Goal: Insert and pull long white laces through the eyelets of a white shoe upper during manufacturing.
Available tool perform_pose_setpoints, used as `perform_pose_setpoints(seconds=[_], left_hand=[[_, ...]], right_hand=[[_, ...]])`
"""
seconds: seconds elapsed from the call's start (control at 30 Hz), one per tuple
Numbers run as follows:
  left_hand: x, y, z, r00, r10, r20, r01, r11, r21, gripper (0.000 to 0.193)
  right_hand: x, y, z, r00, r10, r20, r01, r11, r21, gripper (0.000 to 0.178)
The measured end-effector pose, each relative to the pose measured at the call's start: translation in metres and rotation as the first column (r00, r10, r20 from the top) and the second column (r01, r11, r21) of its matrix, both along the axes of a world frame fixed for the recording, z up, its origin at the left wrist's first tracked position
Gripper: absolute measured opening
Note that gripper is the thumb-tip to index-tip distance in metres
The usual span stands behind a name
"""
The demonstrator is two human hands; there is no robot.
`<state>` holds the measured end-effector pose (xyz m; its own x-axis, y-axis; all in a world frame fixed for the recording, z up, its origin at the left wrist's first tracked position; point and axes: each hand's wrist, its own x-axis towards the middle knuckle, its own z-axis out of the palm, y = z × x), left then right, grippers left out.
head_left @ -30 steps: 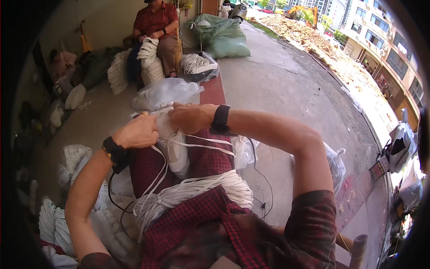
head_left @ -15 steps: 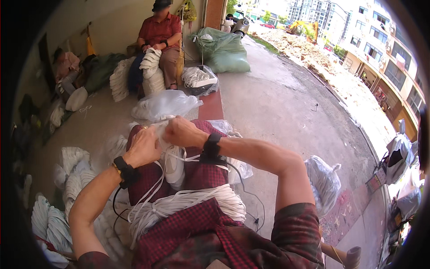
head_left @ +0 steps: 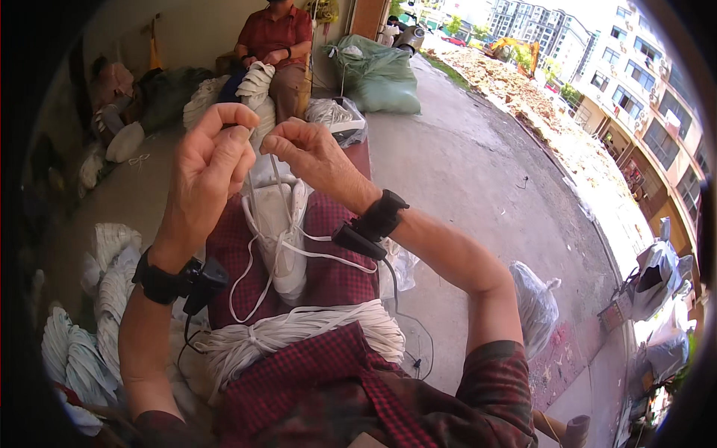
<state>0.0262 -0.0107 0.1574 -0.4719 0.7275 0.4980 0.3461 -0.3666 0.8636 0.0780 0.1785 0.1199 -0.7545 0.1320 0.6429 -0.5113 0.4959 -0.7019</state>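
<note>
A white shoe (head_left: 287, 257) rests between my thighs on red-and-black checked cloth, its toe toward me. A thin white shoelace (head_left: 278, 170) rises from the shoe to my hands, and other lace ends hang loosely over the cloth. Above the shoe's far end, my left hand (head_left: 209, 172) pinches a lace between thumb and fingers. Close to its right, my right hand (head_left: 317, 158) is also closed in a pinch on a lace. The fingertips nearly meet; the exact lace ends between them are too small to make out. A tied bundle of white laces (head_left: 299, 336) lies across my lap.
Stacked white shoe parts (head_left: 116, 306) are at my left, and a tied plastic bag (head_left: 536, 302) stands on the floor at my right. Ahead, a seated person (head_left: 276, 45) holds similar parts beside a big green sack (head_left: 377, 78). Wrist-device cables hang near both forearms.
Both hands have risen away from the shoe, drawing laces upward. The shoe, earlier partly covered by my hands, now shows nearly whole.
</note>
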Motion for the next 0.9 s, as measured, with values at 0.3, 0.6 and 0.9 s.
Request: perform_pose_setpoints(seconds=[0.3,0.6,0.9], left_hand=[[-0.036,0.027,-0.074,0.97,-0.103,0.219,0.187,0.893,-0.41,0.017],[-0.011,0.024,-0.046,0.881,-0.172,0.44,0.214,0.976,-0.046,0.029],[-0.112,-0.038,-0.078,0.912,0.174,0.371,-0.181,0.983,-0.017,0.034]], right_hand=[[0.013,-0.017,-0.005,0.998,-0.055,-0.028,0.058,0.985,0.16,0.023],[0.039,-0.035,-0.06,0.998,-0.042,0.04,0.03,0.962,0.27,0.016],[0.055,0.04,-0.044,0.961,-0.005,0.275,0.117,0.911,-0.395,0.04]])
